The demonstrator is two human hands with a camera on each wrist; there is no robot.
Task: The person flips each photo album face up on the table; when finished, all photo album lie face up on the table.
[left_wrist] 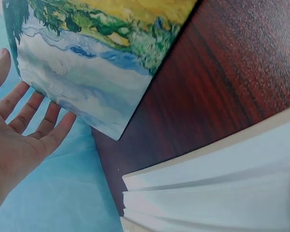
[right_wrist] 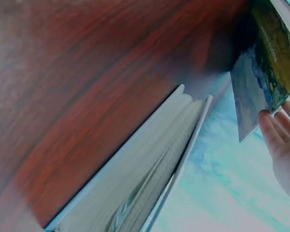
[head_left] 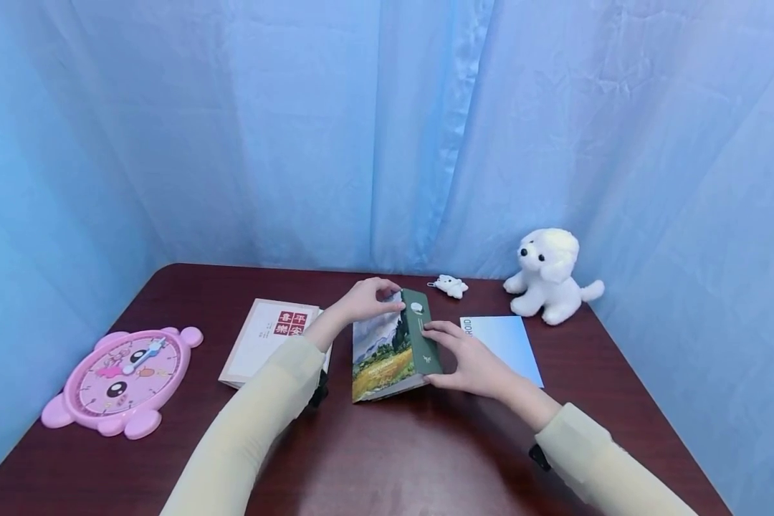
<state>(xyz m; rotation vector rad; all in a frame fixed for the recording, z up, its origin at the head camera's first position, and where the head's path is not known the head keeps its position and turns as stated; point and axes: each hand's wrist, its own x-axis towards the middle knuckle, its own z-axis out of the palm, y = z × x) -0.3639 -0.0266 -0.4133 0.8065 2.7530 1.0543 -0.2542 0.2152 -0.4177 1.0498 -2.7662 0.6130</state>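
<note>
A thin book [head_left: 387,351] with a painted landscape cover and a dark green strip along its right side stands tilted at mid-table. At its top edge my left hand [head_left: 366,299] holds it, and in the left wrist view the fingers [left_wrist: 50,118] lie along the cover's edge. My right hand [head_left: 467,358] grips the green strip side, thumb near the lower corner and fingers on the strip. The right wrist view shows part of the painted cover [right_wrist: 263,72] beside the right fingertips [right_wrist: 264,114].
Left of the hands lies a white book [head_left: 271,337] with red square characters, partly behind the left forearm. A pale blue book [head_left: 503,347] is by the right hand. Further out are a pink clock [head_left: 125,380], a small white plush clip [head_left: 450,286] and a white toy dog [head_left: 548,276].
</note>
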